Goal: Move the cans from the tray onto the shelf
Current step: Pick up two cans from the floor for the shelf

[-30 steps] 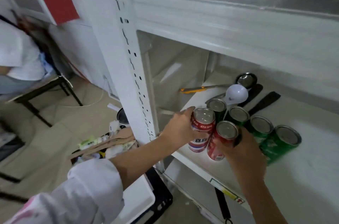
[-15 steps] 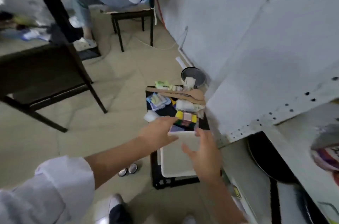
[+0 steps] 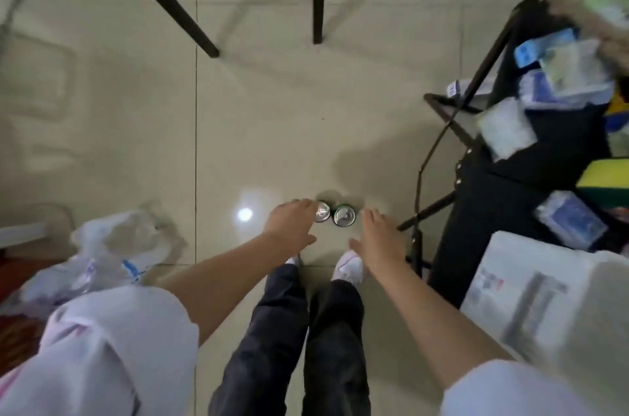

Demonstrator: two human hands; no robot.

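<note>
Left hand [image 3: 292, 228] reached down, grip wide, fingertips at the left can [image 3: 322, 211]. Beside it, touching, stood the green can [image 3: 344, 215], both upright on the floor [image 3: 255, 129]. Right hand [image 3: 381, 238] hovered spread, empty. Best wrap each can squarely round its side, then lift straight.

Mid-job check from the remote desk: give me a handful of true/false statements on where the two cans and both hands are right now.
1. Two cans stand upright side by side on the floor. True.
2. The right hand is lifting a can clear of the floor. False: it is open beside the right-hand can and holds nothing.
3. The left hand is at the left-hand can, fingertips against its rim. True.
4. The cans sit on a white shelf. False: they are on the floor tiles, just ahead of the person's shoes.
5. A plastic bag lies on the floor to the left. True.
</note>
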